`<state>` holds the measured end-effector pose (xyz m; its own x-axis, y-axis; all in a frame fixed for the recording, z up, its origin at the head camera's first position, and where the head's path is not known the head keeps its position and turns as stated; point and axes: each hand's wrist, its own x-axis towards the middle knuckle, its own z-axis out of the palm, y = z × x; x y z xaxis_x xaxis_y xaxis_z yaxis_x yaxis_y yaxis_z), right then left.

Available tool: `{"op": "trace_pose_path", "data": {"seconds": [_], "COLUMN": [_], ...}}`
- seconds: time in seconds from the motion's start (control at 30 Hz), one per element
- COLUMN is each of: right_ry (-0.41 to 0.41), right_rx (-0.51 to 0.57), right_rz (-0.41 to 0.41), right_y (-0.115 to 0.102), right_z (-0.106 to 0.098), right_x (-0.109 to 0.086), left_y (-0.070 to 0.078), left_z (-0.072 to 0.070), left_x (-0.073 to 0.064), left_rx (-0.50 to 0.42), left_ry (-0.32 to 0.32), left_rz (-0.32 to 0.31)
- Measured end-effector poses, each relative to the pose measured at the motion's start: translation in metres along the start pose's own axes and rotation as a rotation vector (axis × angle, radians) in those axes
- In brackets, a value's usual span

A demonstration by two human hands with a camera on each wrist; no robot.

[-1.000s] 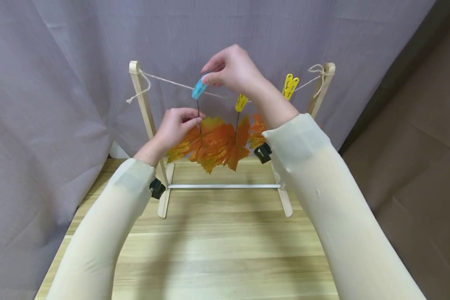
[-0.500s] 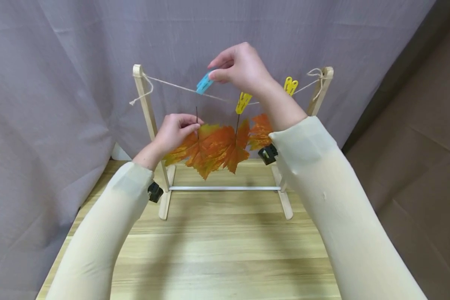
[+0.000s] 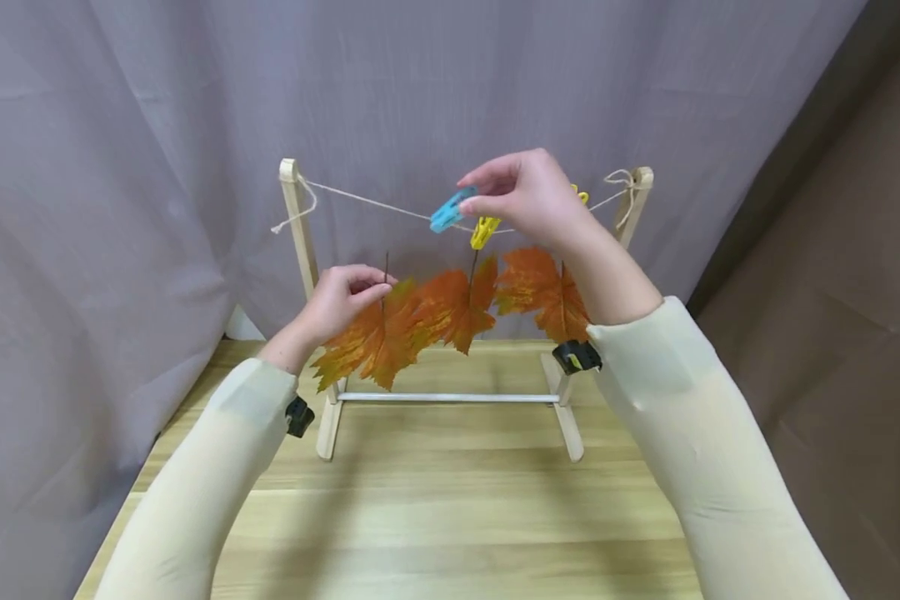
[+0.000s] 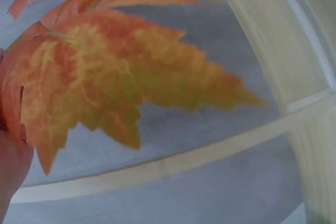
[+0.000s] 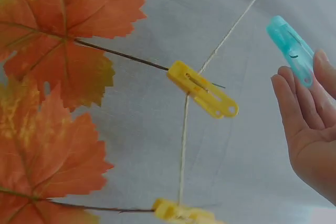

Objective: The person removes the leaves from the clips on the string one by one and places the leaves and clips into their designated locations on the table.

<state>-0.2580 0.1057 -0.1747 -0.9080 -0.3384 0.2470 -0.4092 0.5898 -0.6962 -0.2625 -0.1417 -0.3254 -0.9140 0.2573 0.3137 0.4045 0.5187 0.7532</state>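
Note:
My left hand [image 3: 345,296] pinches the thin dark stem of an orange maple leaf [image 3: 378,342], whose stem end stands free above the fingers. That leaf [image 4: 105,72] fills much of the left wrist view. Between thumb and fingertips my right hand [image 3: 532,196] holds a light blue clothespin [image 3: 448,212]; the right wrist view shows this clothespin [image 5: 290,48] off the string. On the string [image 3: 375,202], a yellow clothespin [image 3: 483,232] grips the stem of a middle leaf [image 3: 461,304]. Another yellow clothespin [image 5: 184,212] holds a right-hand leaf [image 3: 543,292].
The string sags between two wooden posts, the left post [image 3: 300,225] and the right post [image 3: 633,200]. A white crossbar [image 3: 450,397] joins their feet on the wooden table [image 3: 450,500]. A grey curtain [image 3: 390,92] hangs behind.
The blue clothespin has come away from the leaf's stem and moved right with my right hand. My left hand has lowered the leaf and drawn it left. The head view has tilted up.

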Motion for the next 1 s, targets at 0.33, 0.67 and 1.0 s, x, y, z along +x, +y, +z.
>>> {"op": "trace_pose_path", "data": {"seconds": [0.33,0.67,1.0], "right_ry": [-0.068,-0.086,-0.088], "right_rx": [0.125,0.22,0.187], "right_rz": [-0.043,0.028,0.082], "right_y": [0.043,0.104,0.161], "right_z": [-0.013,-0.019,-0.011], "right_x": [-0.047,-0.093,-0.133], "left_y": [-0.01,-0.025,-0.034], "left_z": [0.0,-0.003,-0.008], "left_x": [-0.002,-0.019,-0.047], "left_rx": [0.023,-0.047,-0.042], "left_ry": [0.058,0.122,0.085], "left_rz": [-0.027,-0.056,-0.056]}}
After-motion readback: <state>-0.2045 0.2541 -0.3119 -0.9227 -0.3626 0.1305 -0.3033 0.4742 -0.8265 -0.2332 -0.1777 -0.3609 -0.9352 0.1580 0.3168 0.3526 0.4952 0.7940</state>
